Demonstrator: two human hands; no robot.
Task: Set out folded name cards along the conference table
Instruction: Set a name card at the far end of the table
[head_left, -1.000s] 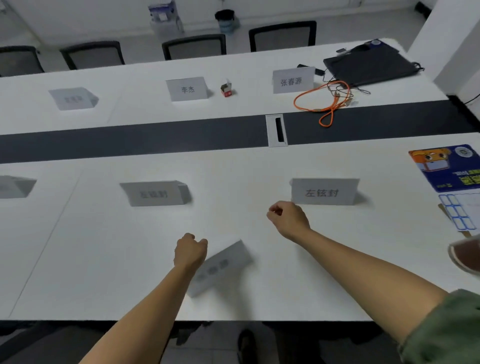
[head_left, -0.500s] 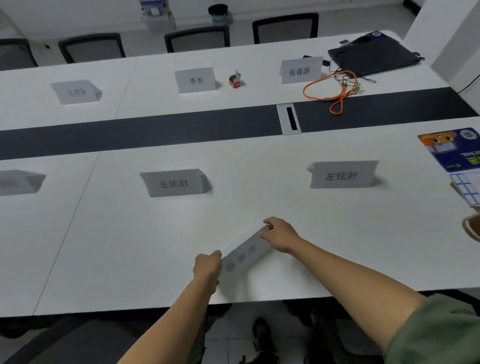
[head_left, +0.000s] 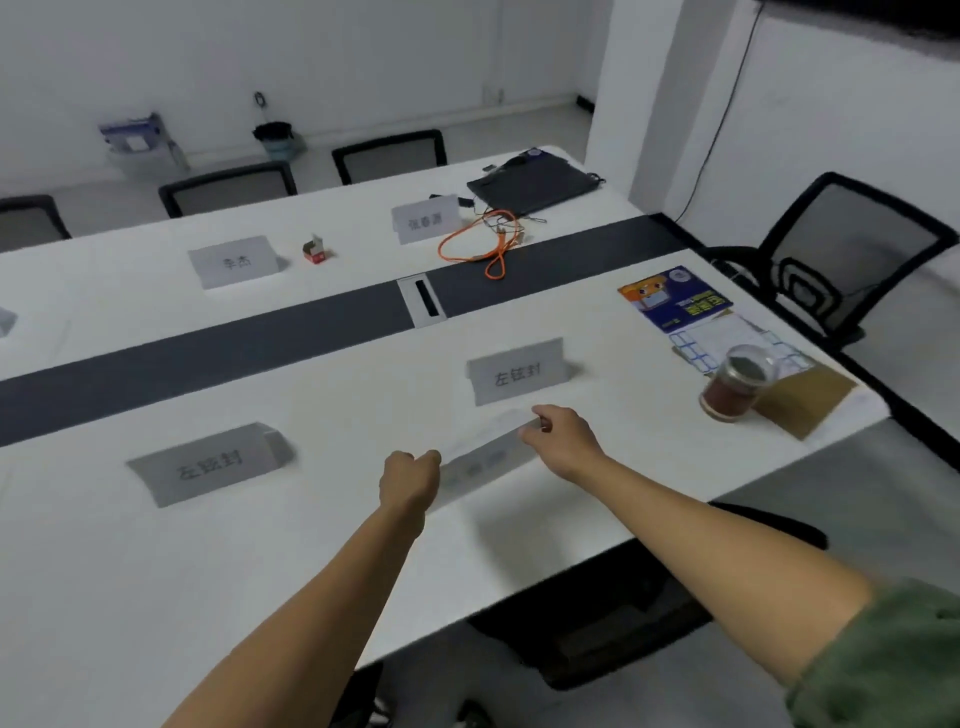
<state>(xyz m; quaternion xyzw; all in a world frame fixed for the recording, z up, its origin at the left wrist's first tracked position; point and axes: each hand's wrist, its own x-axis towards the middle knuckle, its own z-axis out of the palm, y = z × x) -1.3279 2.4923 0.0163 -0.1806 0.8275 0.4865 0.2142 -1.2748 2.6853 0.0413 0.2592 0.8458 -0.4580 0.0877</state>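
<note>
Both hands hold one folded white name card (head_left: 480, 457) just above the white conference table (head_left: 130, 561), near its front edge. My left hand (head_left: 408, 480) grips the card's near-left end and my right hand (head_left: 563, 439) pinches its far-right end. The held card is blurred and its print cannot be read. Other name cards stand on the table: one (head_left: 517, 371) just beyond my right hand, one (head_left: 208, 462) at the left, and two on the far side (head_left: 234, 260) (head_left: 426, 218).
A glass jar of dark liquid (head_left: 737, 382) stands at the right on a brown sheet, beside a blue leaflet (head_left: 675, 299). An orange cable (head_left: 483, 244), a closed laptop (head_left: 532, 184) and a small red box (head_left: 314, 249) lie across the dark centre strip. A black chair (head_left: 836, 254) stands at the right end.
My right hand has taken hold of the card's far end, and both hands have lifted it off the table. The view has swung to the right.
</note>
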